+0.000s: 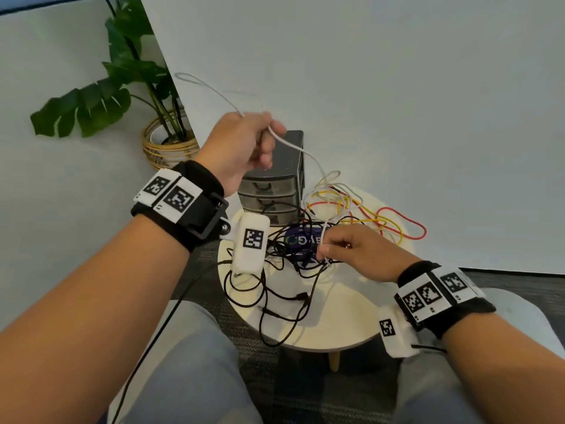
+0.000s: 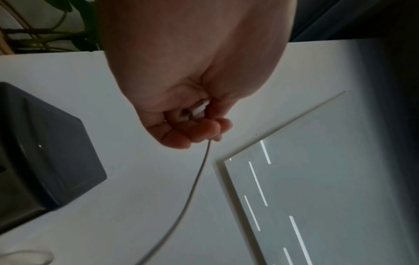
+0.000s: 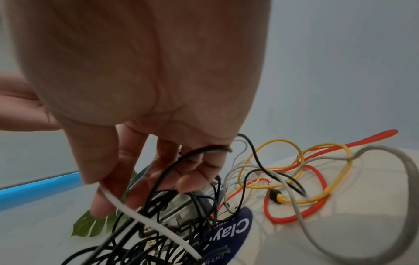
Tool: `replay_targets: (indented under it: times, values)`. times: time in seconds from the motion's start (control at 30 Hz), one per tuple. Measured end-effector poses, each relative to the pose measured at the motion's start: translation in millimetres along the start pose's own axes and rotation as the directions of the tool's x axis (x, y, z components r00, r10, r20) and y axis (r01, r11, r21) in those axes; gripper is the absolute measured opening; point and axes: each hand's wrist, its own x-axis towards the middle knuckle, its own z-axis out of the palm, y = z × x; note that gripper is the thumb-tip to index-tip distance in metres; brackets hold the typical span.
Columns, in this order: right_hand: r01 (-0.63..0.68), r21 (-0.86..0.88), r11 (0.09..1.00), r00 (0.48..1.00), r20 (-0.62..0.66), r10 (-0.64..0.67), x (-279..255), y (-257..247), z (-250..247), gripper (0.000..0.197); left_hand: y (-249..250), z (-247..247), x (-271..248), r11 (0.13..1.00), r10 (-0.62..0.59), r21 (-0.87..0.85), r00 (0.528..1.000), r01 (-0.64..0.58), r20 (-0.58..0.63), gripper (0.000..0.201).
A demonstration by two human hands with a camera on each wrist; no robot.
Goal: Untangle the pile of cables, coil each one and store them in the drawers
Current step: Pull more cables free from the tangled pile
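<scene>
A thin white cable (image 1: 308, 154) rises taut from a tangled pile of black, yellow, red and white cables (image 1: 333, 215) on the round table (image 1: 345, 316), beside a dark grey three-drawer plastic cabinet (image 1: 275, 194), drawers closed.

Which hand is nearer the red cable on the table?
Right. The right hand sits low over the tangle, just beside the red cable. The left hand is raised in front of the drawer unit, farther away.
</scene>
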Motion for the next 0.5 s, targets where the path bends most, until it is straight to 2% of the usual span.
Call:
replay_targets:
  times: [0.03,0.1,0.17,0.2,0.23,0.3,0.37,0.5]
  values:
    - [0.012,0.018,1.000,1.000,-0.017,-0.012,0,-2,0,0.021,-9,-1,1,0.986,-0.068,0.155,0.998,0.065,0.012,0.036]
    - [0.019,0.113,0.993,0.998,-0.057,-0.012,-1,-8,-2,0.025,-29,-3,0,0.868,-0.206,0.469,0.977,0.160,0.048,0.035]
    - [0.033,0.191,0.981,0.995,-0.103,-0.014,0,-16,-5,0.026,-49,2,-6,0.724,-0.303,0.678,0.943,0.131,0.141,0.031]
    - [0.036,0.205,0.978,0.992,-0.124,-0.011,1,-20,-6,0.026,-57,6,-11,0.676,-0.325,0.733,0.924,0.076,0.204,0.030]
    - [0.034,0.219,0.975,0.990,-0.141,-0.003,2,-23,-7,0.026,-64,10,-16,0.668,-0.326,0.744,0.909,0.026,0.261,0.031]
    - [0.022,0.284,0.959,0.986,-0.165,0.026,5,-29,-9,0.026,-76,19,-27,0.761,-0.315,0.648,0.890,0.030,0.330,0.033]
    - [0.012,0.386,0.923,0.981,-0.184,0.064,8,-34,-12,0.027,-85,28,-33,0.858,-0.277,0.511,0.891,0.060,0.360,0.032]
    - [-0.016,0.542,0.840,0.968,-0.203,0.149,13,-42,-17,0.031,-103,43,-41,0.919,-0.229,0.391,0.864,0.040,0.449,0.030]
